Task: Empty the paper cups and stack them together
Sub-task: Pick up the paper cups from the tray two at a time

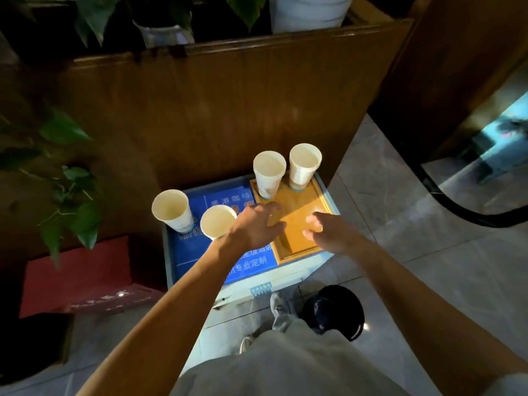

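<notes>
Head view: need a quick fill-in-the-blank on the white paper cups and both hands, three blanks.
The number of white paper cups standing upright is ____. Two cups stand on the orange wooden tray; the other two stand on the ____ printed box top. Left hand and right hand hold ____.

Missing: four; blue; nothing

Low blue desk (197, 252), wooden tray (303, 224) on its right part, two paper cups (171, 210) left of the tray, two more cups (268, 172) on the tray's far end

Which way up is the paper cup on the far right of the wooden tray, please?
Upright. The far-right paper cup stands on its base on the wooden tray, its open rim facing up. Neither hand touches it.
</notes>
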